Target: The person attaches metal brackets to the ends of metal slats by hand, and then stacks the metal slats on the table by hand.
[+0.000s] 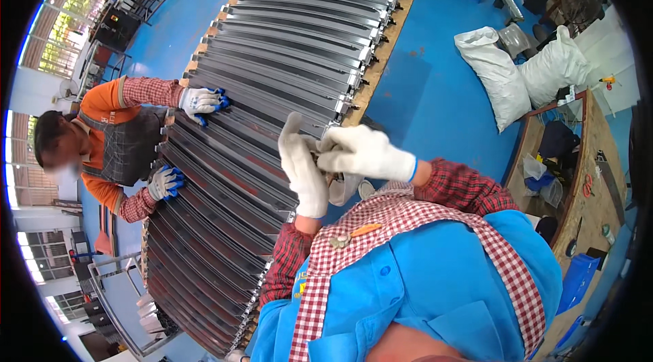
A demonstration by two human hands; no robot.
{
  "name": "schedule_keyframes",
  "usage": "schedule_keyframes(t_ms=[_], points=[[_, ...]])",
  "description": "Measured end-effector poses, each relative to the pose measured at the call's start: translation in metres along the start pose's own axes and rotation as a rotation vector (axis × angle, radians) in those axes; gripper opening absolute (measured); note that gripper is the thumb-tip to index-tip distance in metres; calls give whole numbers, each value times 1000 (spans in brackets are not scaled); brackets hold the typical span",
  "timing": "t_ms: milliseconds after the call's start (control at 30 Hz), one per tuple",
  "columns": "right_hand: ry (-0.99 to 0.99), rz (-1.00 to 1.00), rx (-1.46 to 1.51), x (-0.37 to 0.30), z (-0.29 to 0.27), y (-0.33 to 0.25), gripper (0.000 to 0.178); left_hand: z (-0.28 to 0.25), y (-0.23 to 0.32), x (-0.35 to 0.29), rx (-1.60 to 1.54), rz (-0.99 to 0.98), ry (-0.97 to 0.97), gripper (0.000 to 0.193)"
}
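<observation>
The gloved left hand (303,170) and right hand (360,152) met at the right edge of the stacked dark metal strips (272,90), both closed on a small part (318,158) between them

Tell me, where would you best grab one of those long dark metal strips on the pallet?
Probably at both ends: each long dark metal strip spans the wooden pallet, overlapping its neighbours. The co-worker's blue-palmed gloves grip the far end; the near end lies by the white-gloved left hand.

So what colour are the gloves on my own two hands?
White knit, seen in the head view: left hand and right hand, with a blue cuff edge.
</observation>
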State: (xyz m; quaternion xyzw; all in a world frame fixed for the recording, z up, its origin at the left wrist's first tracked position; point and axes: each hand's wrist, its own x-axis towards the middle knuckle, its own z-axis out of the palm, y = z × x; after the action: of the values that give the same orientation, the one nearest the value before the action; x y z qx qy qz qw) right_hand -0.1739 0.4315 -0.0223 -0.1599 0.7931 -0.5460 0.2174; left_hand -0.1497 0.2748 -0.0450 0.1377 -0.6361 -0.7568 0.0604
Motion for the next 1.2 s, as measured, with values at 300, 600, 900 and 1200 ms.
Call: schedule_keyframes(t_ms=[300,600,900,1200], points=[[83,-108,-102,-7,-97,52,21,71,-10,9,804,613,-371,59],[900,63,-246,84,-215,183,19,102,-23,16,421,385,-157,52],[749,-40,-628,132,-222,215,21,85,-38,-31,367,163,191,53],[623,-42,-909,141,-224,210,16,85,-40,-28,303,129,223,53]])
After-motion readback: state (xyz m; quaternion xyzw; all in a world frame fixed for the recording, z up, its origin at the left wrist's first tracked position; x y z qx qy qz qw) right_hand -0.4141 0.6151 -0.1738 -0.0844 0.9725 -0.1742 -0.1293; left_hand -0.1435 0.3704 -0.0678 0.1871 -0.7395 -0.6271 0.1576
